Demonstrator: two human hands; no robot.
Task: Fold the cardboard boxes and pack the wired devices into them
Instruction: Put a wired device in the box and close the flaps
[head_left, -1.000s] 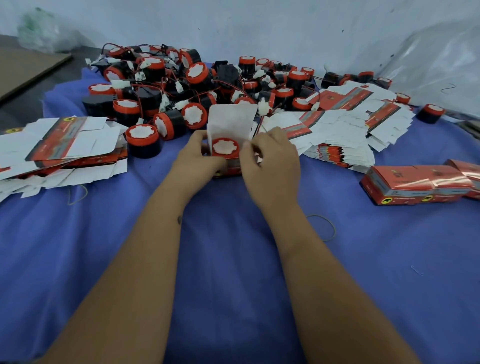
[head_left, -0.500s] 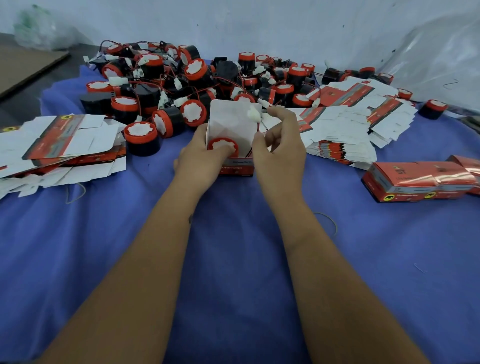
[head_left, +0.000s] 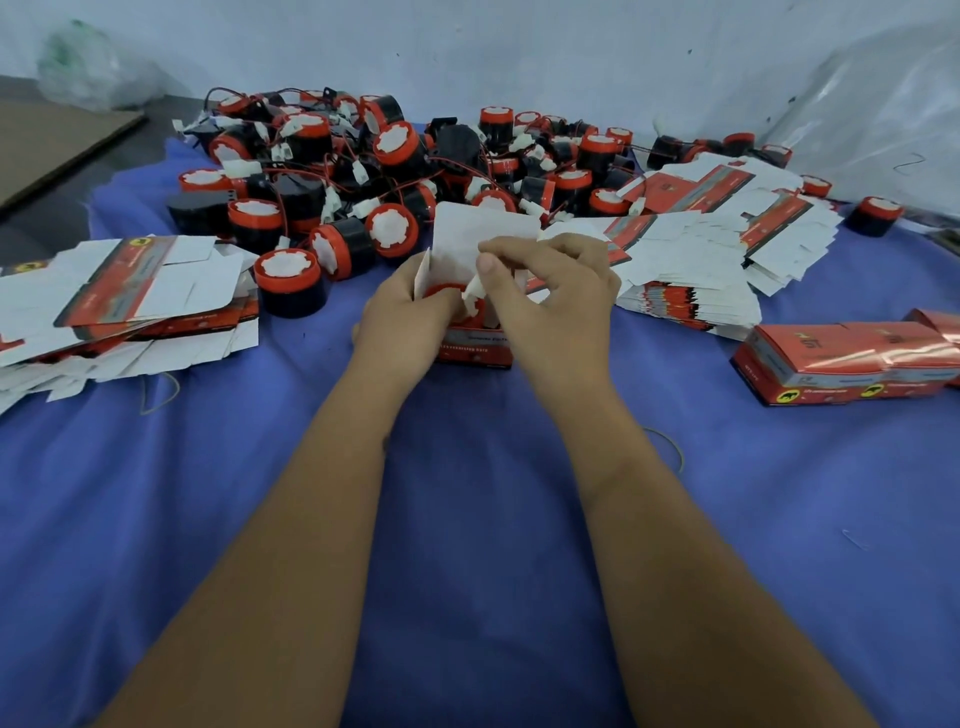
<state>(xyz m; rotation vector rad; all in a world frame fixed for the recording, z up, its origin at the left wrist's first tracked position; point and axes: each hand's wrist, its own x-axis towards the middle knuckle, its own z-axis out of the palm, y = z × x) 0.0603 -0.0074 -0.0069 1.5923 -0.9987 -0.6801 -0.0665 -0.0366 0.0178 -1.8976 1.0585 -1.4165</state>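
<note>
A small red cardboard box (head_left: 475, 351) stands upright on the blue cloth at the centre, its white lid flap (head_left: 480, 228) raised behind. A red-topped black wired device (head_left: 447, 292) sits inside it, mostly hidden. My left hand (head_left: 402, 317) grips the box's left side and side flap. My right hand (head_left: 553, 301) pinches the device's white connector (head_left: 472, 288) over the box opening. Behind lies a heap of loose devices (head_left: 395, 166) with red wires.
Flat box blanks are stacked at the left (head_left: 124, 296) and at the right (head_left: 717, 249). Packed red boxes (head_left: 841, 364) lie in a row at the right edge. A stray device (head_left: 875, 215) sits far right. Rubber bands lie on the cloth (head_left: 467, 519).
My right hand has brought the white connector down from beside the lid flap to the box opening. My left hand has kept hold of the box's left side.
</note>
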